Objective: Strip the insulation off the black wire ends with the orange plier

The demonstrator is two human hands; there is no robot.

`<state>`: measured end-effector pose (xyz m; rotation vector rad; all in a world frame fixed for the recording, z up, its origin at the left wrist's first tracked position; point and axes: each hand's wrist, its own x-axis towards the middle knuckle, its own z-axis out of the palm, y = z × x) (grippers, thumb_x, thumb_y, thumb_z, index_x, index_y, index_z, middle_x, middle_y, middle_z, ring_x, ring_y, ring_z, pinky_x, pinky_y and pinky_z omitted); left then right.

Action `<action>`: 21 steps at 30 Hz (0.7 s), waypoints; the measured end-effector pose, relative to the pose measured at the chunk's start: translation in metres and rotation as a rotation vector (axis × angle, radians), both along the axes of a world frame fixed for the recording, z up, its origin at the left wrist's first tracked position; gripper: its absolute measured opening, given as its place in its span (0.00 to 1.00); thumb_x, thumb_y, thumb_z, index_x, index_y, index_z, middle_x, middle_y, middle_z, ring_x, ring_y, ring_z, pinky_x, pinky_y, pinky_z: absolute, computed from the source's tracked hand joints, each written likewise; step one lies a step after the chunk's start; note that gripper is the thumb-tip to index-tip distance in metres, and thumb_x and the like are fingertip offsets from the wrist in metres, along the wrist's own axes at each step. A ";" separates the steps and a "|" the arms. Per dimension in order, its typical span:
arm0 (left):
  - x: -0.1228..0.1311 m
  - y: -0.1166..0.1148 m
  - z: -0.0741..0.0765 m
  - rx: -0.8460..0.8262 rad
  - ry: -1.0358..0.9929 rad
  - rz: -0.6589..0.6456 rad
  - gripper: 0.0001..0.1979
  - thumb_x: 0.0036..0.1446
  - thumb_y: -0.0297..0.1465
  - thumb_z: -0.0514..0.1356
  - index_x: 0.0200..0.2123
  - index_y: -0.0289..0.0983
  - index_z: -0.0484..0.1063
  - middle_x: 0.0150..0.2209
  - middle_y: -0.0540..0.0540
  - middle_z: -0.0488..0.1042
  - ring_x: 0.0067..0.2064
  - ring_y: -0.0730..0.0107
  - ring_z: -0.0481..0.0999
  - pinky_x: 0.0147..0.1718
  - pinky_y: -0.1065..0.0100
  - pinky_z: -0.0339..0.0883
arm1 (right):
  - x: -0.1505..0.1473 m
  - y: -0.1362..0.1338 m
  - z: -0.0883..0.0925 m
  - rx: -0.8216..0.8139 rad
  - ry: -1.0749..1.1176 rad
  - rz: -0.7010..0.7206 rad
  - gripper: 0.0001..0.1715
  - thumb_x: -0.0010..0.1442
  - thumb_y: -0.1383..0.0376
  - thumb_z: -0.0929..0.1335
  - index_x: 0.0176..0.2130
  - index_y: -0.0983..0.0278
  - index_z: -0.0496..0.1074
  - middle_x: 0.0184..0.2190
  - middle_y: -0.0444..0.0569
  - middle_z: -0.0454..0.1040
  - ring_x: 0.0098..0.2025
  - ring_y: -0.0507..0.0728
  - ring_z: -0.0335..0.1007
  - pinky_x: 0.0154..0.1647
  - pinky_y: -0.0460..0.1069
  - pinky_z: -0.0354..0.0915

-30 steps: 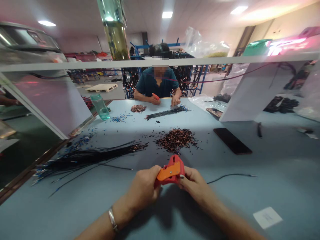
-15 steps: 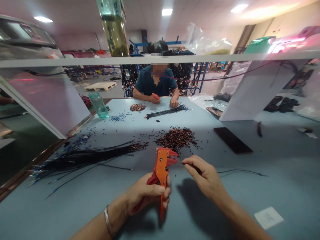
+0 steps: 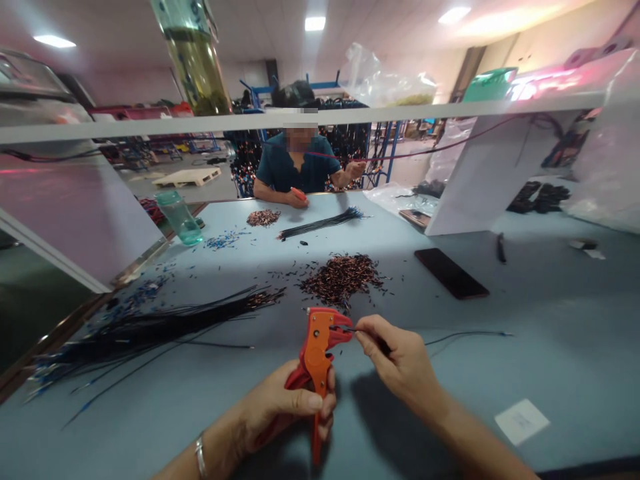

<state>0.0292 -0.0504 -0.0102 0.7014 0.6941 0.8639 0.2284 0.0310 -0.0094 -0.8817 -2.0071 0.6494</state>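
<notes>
My left hand (image 3: 295, 403) is wrapped round the handles of an orange and red wire stripper (image 3: 318, 353), held upright with its jaws facing right. Between thumb and fingertips, my right hand (image 3: 395, 350) pinches a thin black wire (image 3: 463, 335), whose tail runs out to the right behind the hand. The wire's near end sits at the stripper's jaws. Just beyond the tool lies a heap of short dark and coppery offcuts (image 3: 343, 277). A bundle of black wires (image 3: 165, 327) with blue ends lies to the left.
Across the table sits a person (image 3: 295, 167) holding a red tool, near another wire bundle (image 3: 320, 223). A phone (image 3: 451, 273) and a white paper (image 3: 522, 421) lie at right. A green bottle (image 3: 179, 219) stands at left. A shelf (image 3: 250, 121) spans overhead.
My right hand has brought the wire's end left, up to the stripper's jaws. The person opposite has raised a hand off the table. The whole view has shifted slightly.
</notes>
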 end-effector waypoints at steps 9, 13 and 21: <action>0.000 0.000 0.001 0.002 0.007 -0.016 0.19 0.45 0.33 0.70 0.39 0.32 0.69 0.28 0.48 0.72 0.27 0.71 0.74 0.31 0.68 0.67 | -0.003 -0.001 0.001 0.095 -0.013 -0.030 0.08 0.64 0.67 0.62 0.33 0.62 0.69 0.23 0.43 0.70 0.24 0.51 0.65 0.26 0.44 0.60; 0.001 -0.001 0.000 0.000 0.015 -0.013 0.19 0.45 0.33 0.70 0.39 0.32 0.69 0.28 0.47 0.72 0.27 0.71 0.74 0.30 0.67 0.68 | -0.003 -0.004 0.002 0.112 -0.040 -0.031 0.09 0.64 0.67 0.62 0.32 0.62 0.69 0.21 0.42 0.70 0.21 0.50 0.63 0.24 0.44 0.58; 0.002 -0.002 0.000 0.006 0.042 -0.014 0.20 0.45 0.34 0.70 0.37 0.32 0.68 0.27 0.48 0.71 0.26 0.71 0.73 0.28 0.69 0.66 | -0.003 -0.005 0.000 0.136 -0.009 -0.012 0.09 0.64 0.68 0.62 0.35 0.63 0.70 0.24 0.44 0.73 0.23 0.51 0.67 0.26 0.44 0.61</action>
